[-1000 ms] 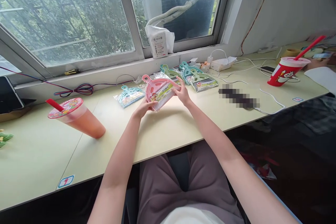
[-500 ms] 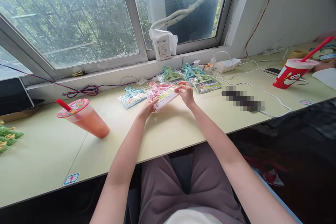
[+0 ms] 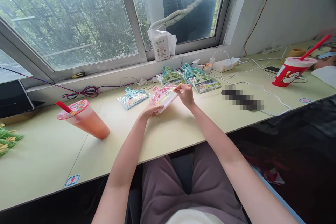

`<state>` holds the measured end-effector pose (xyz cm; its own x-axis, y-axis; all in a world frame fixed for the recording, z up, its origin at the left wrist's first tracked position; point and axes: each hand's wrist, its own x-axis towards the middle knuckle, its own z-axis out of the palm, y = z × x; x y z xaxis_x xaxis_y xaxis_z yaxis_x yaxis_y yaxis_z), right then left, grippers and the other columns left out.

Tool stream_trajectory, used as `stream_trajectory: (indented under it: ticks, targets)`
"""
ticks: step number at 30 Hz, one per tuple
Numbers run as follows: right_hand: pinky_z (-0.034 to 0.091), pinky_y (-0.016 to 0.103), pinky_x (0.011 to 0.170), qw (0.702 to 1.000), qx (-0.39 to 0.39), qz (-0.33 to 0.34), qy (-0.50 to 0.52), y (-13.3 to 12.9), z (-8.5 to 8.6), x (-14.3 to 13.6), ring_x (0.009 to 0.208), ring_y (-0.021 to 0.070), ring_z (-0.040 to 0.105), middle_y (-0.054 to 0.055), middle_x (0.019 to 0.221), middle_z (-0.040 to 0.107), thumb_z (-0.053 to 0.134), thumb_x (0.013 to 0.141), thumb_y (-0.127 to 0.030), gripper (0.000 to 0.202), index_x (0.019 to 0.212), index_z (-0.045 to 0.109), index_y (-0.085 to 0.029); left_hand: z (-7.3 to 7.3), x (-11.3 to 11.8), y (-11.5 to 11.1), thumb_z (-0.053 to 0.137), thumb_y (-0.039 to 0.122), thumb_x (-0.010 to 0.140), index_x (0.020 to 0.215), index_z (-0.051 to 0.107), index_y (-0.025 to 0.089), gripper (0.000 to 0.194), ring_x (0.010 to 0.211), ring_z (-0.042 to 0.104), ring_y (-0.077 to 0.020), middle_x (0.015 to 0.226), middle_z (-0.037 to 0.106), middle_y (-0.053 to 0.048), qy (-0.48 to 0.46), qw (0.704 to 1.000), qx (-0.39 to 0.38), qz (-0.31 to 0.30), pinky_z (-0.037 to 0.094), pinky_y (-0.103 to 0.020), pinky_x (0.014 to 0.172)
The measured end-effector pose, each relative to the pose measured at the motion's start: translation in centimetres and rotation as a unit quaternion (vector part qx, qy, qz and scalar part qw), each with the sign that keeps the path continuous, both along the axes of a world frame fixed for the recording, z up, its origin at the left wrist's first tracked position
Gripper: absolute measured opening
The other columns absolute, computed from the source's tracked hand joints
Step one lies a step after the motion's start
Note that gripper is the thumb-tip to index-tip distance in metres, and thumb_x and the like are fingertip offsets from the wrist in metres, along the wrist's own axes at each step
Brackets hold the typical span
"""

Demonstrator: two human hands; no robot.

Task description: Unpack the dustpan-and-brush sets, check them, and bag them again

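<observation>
A pink mini dustpan and brush set [image 3: 163, 94] in clear wrapping is held tilted above the tabletop between both hands. My left hand [image 3: 151, 109] is closed on its lower left side, and my right hand [image 3: 186, 94] pinches its upper right corner. Left of it lies a blue wrapped dustpan set [image 3: 133, 98]. Behind my hands are a green set [image 3: 172, 77], a teal set [image 3: 190, 71] and another green set [image 3: 206, 83], all in clear plastic. The right hand's fingertips partly cover the pink set's edge.
An orange drink cup [image 3: 89, 120] with a red straw stands at left on the pale table [image 3: 126, 136]. At right are a red cup [image 3: 288, 73], white cables [image 3: 278, 103] and a pixelated dark object [image 3: 241, 99]. A tissue pack [image 3: 162, 47] sits on the window sill.
The pink set has tipped, so its printed face shows less and its lower edge more. My right hand has shifted slightly downward; both hands keep their hold.
</observation>
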<state>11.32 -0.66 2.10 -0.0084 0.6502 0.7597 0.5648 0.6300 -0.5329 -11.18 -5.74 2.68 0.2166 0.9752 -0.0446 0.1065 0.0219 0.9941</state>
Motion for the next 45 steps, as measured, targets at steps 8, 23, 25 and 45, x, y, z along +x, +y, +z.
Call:
stream_trajectory:
  ticks: [8,23,25,45]
  targets:
    - [0.038,0.046,0.11,0.997,-0.034,-0.055,0.034,0.3,-0.2,0.1,0.125,0.0291,0.054,0.013,0.125,0.063,0.072,0.087,-0.03,0.012,0.091,0.067,-0.02,0.4,0.7,0.0,0.09,0.035,0.059,0.15,0.039,0.023,0.105,0.128,0.054,-0.0342,0.144,0.053,-0.018,0.006,0.994,0.11,-0.022,0.049,-0.047,0.101]
    - [0.062,0.034,0.072,0.85,-0.32,0.115,0.402,2.7,-1.7,1.0,0.074,0.0153,0.065,0.002,0.086,0.067,0.082,0.067,-0.028,0.034,0.093,0.062,-0.019,-0.5,2.0,0.5,0.086,0.045,0.068,0.161,0.001,0.037,0.127,0.11,0.067,-0.0274,0.15,0.049,-0.015,-0.054,0.989,0.137,0.029,0.063,-0.036,0.076]
    - [0.062,0.034,0.07,0.845,-0.325,0.12,0.407,2.6,-1.6,0.8,0.074,0.0149,0.064,0.002,0.086,0.066,0.081,0.067,-0.027,0.033,0.093,0.061,-0.02,-0.6,2.1,0.7,0.085,0.044,0.07,0.162,0.006,0.031,0.122,0.101,0.07,-0.0255,0.143,0.055,-0.016,-0.051,0.986,0.133,0.086,0.063,-0.034,0.07]
    - [0.058,0.03,0.065,0.853,-0.334,0.187,0.356,1.7,-1.3,0.2,0.073,0.0157,0.064,0.0,0.084,0.067,0.082,0.067,-0.035,0.041,0.098,0.059,-0.022,0.0,-1.4,1.4,0.078,0.068,0.063,0.109,0.067,0.019,0.068,0.087,0.07,-0.0239,0.099,0.073,-0.011,-0.006,0.991,0.037,0.129,0.058,-0.033,0.071]
